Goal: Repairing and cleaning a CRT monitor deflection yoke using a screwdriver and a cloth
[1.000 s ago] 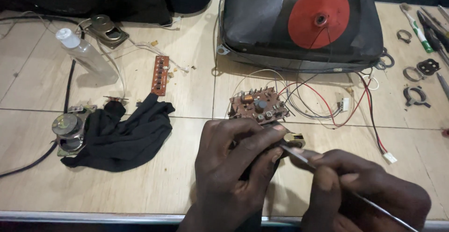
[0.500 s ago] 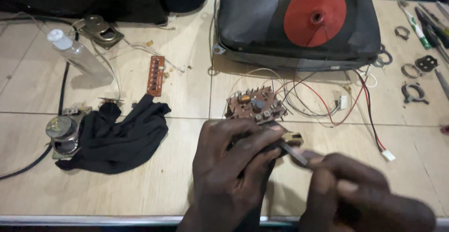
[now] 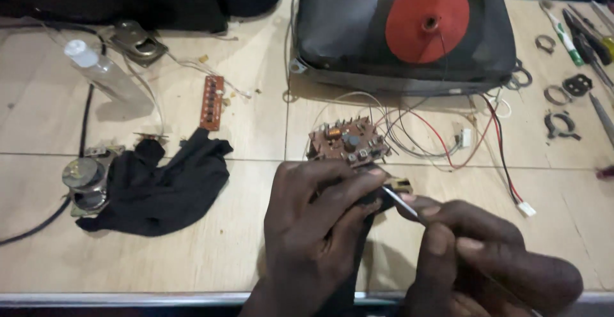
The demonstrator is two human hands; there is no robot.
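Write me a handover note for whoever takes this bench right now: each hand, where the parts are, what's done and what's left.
Left hand: fingers closed on a small dark part with a pale connector end, held above the table.
Right hand: pinching a thin metal tool, its tip on that part.
Small brown circuit board lies just behind the hands, wired to the tube with the red disc.
Black cloth, speaker, narrow button board and clear bottle lie on the left; hand tools and rings far right.
Done: the set is open, its parts spread out.
Left: the probing is in progress; reassembly not begun.
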